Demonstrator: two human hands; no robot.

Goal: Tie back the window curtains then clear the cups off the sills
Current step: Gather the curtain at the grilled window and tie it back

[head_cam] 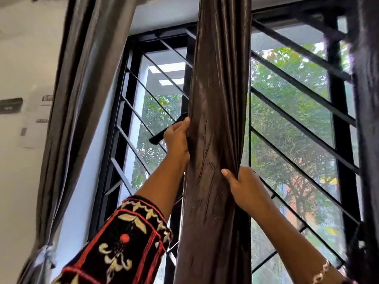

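Mid-window, left grip [177, 138] pinches black tie strap [164, 132] against bunched brown curtain [219, 99]; right grip [244, 186] clenches its right edge. Risk: slick folds may spill loose if the strap slips.

Your middle curtain [219, 119] is a glossy dark brown; the curtain at the left [82, 99] is grey. The tie strap [162, 133] is black, as are the window bars [342, 144]. Your left sleeve [127, 238] is black with red stripes and cream floral embroidery. The wall [20, 48] is white, the leaves [287, 144] outside green
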